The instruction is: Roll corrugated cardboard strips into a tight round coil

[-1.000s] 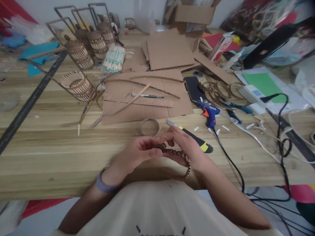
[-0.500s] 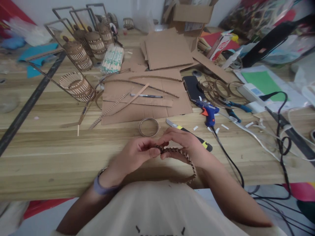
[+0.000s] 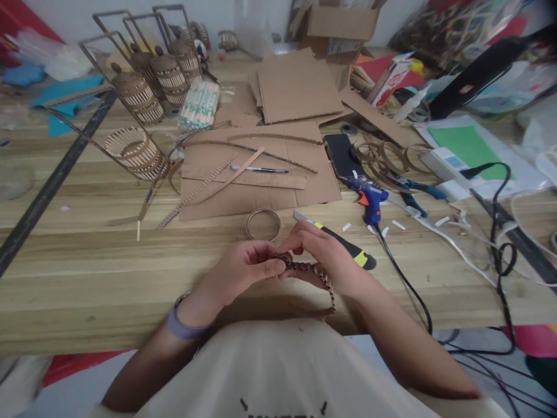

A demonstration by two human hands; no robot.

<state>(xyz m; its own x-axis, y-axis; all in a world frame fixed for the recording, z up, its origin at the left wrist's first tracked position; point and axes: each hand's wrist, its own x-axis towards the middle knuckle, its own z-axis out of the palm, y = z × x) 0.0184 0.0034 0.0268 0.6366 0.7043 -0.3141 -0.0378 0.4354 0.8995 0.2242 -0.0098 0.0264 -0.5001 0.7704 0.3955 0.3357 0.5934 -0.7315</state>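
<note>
strip point(image 3: 310, 267) pinched between both hands point(image 3: 232, 273) point(image 3: 337, 261)

The cardboard strip point(image 3: 310, 267) is brown, the glue gun point(image 3: 372, 201) blue and orange.

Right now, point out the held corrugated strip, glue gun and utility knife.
Corrugated strip point(image 3: 325, 280): head view, midway along its visible curve.
Glue gun point(image 3: 374, 198): head view, blue body.
Utility knife point(image 3: 348, 244): head view, dark handle.

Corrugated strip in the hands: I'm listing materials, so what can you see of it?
The corrugated strip is narrow, brown, cardboard-like, with exposed ridges. One end forms a small coil held between the left hand and right hand. The rest bends across that palm, curving back toward the shirt; contact there is unclear.
</note>
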